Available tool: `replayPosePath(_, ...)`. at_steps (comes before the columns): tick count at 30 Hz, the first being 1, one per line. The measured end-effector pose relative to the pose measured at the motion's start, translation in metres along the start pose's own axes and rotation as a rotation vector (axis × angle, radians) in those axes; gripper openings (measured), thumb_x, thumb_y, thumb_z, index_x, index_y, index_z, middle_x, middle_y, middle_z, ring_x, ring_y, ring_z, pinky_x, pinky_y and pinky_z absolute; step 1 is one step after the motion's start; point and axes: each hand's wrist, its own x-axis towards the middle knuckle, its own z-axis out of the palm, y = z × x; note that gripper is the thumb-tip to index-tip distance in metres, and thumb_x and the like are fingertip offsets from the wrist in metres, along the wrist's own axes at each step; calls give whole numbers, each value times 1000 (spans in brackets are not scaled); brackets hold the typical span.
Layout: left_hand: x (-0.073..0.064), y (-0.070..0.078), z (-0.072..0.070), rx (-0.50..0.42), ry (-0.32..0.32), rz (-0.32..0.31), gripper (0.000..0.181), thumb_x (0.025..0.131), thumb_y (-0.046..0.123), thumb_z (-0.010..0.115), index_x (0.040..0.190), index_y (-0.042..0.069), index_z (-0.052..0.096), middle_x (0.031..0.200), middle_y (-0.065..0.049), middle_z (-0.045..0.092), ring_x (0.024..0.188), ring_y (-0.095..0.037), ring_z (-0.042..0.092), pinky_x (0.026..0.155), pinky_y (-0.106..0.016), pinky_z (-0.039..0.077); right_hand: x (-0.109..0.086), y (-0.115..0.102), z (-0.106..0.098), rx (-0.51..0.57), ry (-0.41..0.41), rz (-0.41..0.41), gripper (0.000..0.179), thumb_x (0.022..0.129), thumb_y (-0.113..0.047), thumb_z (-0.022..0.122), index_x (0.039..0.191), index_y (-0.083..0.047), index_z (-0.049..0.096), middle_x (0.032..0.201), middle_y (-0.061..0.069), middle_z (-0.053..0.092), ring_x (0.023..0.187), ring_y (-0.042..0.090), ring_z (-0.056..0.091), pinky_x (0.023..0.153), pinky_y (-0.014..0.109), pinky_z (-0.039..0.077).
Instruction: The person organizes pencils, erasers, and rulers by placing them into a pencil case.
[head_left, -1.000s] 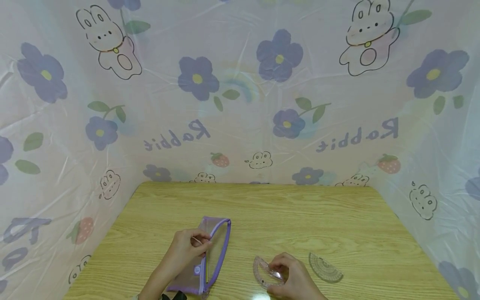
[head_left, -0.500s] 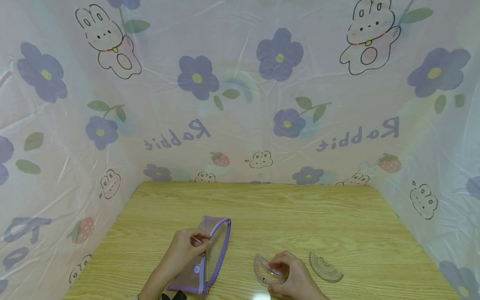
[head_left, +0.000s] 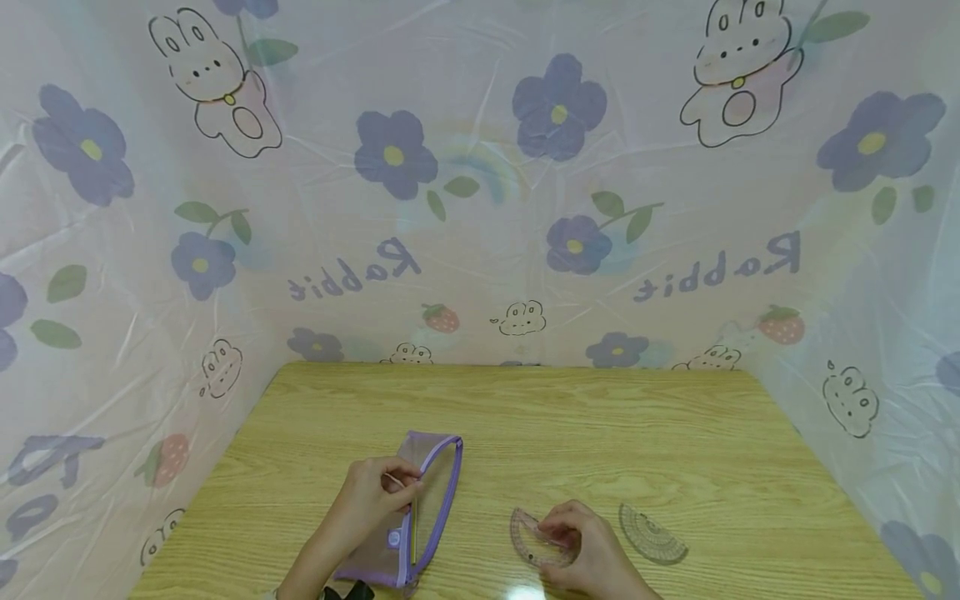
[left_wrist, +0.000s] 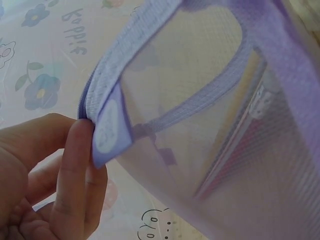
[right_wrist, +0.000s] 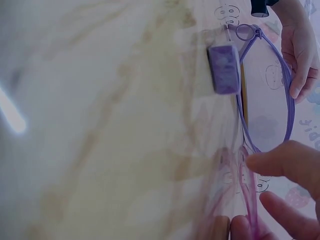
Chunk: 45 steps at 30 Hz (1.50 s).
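My left hand [head_left: 378,496] pinches the zip edge of a purple mesh pencil case [head_left: 448,500], whose mouth gapes on the right side. A yellow pencil [head_left: 414,533] shows inside it. In the left wrist view, thumb and fingers grip the zip tape beside a purple label [left_wrist: 106,129], and a slim pinkish thing [left_wrist: 235,150] shows through the mesh. My right hand [head_left: 588,550] holds a clear pinkish protractor [head_left: 519,537] between thumb and fingers; the hand hides its right end. Right of that hand, a second clear protractor [head_left: 651,535] lies flat.
The wood-grain table [head_left: 600,433] reaches back to a curtain [head_left: 480,250] printed with rabbits and flowers, which also hangs at both sides. A black object [head_left: 348,592] shows by the left wrist at the bottom edge.
The right hand and its protractor have shifted very slightly right, and the bright glint on that protractor has gone. The left hand keeps its grip on the pencil case.
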Motion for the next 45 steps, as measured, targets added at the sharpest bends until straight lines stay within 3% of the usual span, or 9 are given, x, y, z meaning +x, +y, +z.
replayPosePath(8,-1,0,0,-8,5,-7,16,90,14,76,97,0,73,81,-6,68,62,-11,66,55,-23,59,2,-2,-2,40,-10,61,42,73,-8,88,108,1,68,104,7,61,88,13,60,76,23,58)
replayPosePath(18,0,0,0,-26,-4,4,18,90,13,75,98,-3,72,83,-14,68,63,-12,66,56,-27,60,4,-2,-7,182,-20,175,40,76,5,82,110,14,63,94,11,64,80,14,63,71,24,59)
replayPosePath(32,0,-1,0,-7,-6,15,15,90,11,75,96,-2,73,82,-13,68,62,-10,66,55,-22,58,4,-5,-11,190,-20,189,27,82,5,78,105,13,67,94,13,67,78,11,64,67,23,59)
replayPosePath(45,-1,1,-1,-11,-7,5,20,90,14,76,98,-3,72,82,-12,69,61,-11,66,55,-22,58,4,0,-14,204,-37,212,29,82,1,79,105,13,68,92,13,68,72,10,63,61,20,57)
